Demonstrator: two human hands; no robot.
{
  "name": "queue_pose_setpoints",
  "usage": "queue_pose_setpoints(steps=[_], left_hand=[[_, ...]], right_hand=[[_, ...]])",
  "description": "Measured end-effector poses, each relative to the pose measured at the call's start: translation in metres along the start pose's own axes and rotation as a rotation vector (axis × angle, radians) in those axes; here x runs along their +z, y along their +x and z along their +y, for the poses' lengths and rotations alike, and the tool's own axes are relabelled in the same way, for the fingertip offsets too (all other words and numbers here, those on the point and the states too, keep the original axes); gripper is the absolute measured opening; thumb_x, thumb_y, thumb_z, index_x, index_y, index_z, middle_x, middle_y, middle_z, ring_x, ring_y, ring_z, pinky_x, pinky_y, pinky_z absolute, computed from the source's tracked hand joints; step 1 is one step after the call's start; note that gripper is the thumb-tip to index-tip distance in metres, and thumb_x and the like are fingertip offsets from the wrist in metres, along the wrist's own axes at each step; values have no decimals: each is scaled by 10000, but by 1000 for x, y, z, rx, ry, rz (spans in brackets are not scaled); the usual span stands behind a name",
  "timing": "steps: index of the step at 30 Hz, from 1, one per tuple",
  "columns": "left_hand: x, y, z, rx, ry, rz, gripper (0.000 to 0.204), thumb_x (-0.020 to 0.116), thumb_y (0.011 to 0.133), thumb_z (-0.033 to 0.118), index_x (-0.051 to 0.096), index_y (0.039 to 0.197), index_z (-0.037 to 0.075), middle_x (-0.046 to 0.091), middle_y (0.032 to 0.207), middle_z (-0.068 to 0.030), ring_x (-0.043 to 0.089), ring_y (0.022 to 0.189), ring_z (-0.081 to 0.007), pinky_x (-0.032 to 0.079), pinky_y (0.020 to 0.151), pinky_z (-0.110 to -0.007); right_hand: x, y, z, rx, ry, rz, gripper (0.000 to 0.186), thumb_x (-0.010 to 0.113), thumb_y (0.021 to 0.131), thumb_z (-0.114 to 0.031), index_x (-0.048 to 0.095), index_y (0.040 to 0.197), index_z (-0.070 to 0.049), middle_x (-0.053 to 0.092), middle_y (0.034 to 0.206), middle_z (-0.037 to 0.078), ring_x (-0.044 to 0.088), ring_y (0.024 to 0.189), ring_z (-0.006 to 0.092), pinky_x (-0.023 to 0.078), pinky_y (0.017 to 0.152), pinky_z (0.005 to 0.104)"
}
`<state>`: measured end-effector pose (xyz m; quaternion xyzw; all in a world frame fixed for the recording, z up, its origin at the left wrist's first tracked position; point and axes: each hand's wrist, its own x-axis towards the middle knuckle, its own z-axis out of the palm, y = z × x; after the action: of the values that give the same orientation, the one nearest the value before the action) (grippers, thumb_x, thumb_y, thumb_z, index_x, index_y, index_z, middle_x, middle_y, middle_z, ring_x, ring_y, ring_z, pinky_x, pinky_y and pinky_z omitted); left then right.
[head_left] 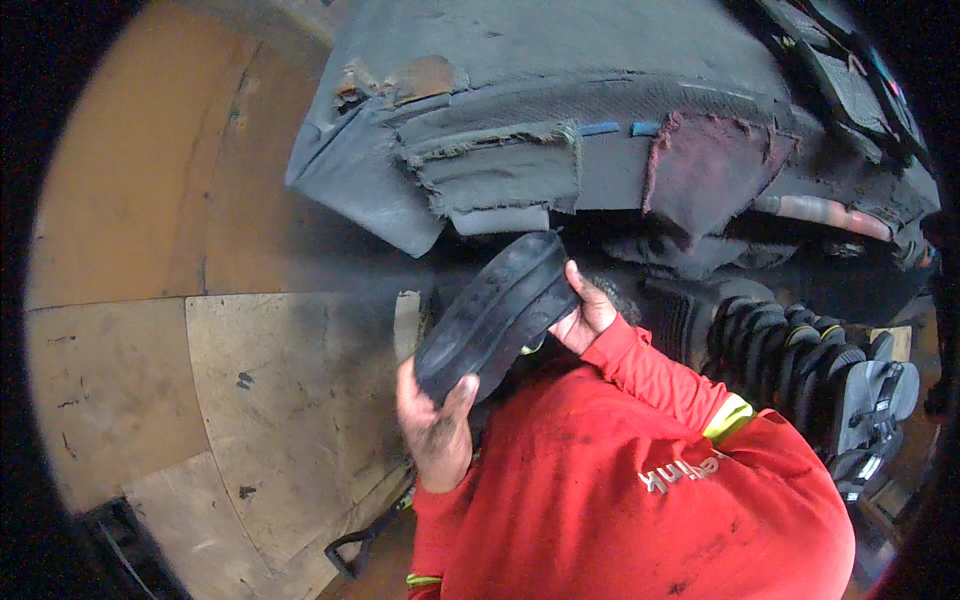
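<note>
A thick black shoe sole (pixel 490 310) is held at a slant between my two hands, in front of the bench edge. Its ridged side wall faces up. My left hand (pixel 437 425) grips the lower left end, with the thumb on one side and the fingers on the other. The upper right end sits in my right hand (pixel 590 315), whose thumb lies along the edge; its other fingers are partly hidden behind the sole. Red sleeves cover both forearms.
Beyond the sole is a dusty grey bench (pixel 600 50) with a frayed grey cloth (pixel 505 175) and a reddish rag (pixel 710 165) on its front. Several dark sandals (pixel 800 350) stand in a row at the right. Wooden boards (pixel 280 400) fill the left.
</note>
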<state>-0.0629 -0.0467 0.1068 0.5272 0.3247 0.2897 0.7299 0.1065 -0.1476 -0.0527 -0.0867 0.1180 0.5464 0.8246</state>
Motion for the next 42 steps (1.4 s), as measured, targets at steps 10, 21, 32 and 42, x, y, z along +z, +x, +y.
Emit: queue_pose_setpoints(steps=[10,21,32,42], left_hand=[[-14,-6,0,35,46,14,437,721,854,-5,503,1233,9,598,1193,-76,578,1092,-153,446,982,-311],[-96,-48,-107,-250,331,12,686,729,883,96,349,1447,9,525,1342,-110,518,1200,-199,402,1033,-326],[12,105,-85,138,866,-235,481,610,960,372,594,1197,-46,615,1192,-277,591,1114,-432,461,955,-447],[29,119,-87,383,1035,-140,392,655,925,358,662,1068,-7,689,968,-197,651,910,-347,489,827,-401]], right_hand=[[6,2,8,40,-3,-49,508,531,1009,-400,507,1372,-46,578,1378,140,562,1262,302,425,1083,509],[38,-1,1,-220,-482,8,384,725,908,-155,551,1235,-52,668,1139,67,643,1052,197,516,948,386],[25,3,14,-452,-663,372,339,699,930,-143,543,1220,-62,657,1104,47,640,983,161,520,889,341],[32,7,3,-209,-182,231,285,602,991,-263,601,1202,-72,683,1129,89,666,1003,258,529,894,455]])
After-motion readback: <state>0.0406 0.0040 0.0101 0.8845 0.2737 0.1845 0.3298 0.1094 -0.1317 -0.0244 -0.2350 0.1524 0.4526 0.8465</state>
